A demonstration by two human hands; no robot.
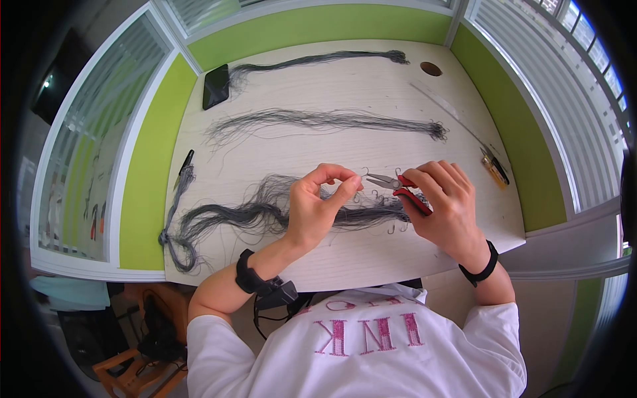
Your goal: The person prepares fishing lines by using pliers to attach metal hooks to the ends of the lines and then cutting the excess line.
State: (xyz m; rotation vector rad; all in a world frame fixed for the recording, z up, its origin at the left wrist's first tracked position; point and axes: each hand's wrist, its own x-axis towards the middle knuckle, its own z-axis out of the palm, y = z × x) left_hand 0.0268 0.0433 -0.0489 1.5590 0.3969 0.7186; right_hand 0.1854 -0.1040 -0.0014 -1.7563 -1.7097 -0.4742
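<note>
My right hand is wrapped around red-handled needle-nose pliers, whose jaws point left toward my other hand. With thumb and index finger pinched together, my left hand holds a small fish hook close to the plier tips; whether the jaws grip it is too small to tell. Beneath both hands lies a thick bundle of dark grey line, loose and tangled at its left part. Several small metal hooks lie around its right end, partly hidden by my right hand.
Two more bundles, a middle one and a far one, stretch across the table. A black phone is at the back left, a pen at left. A ruler and a yellow-handled tool lie right. Green partitions enclose the table.
</note>
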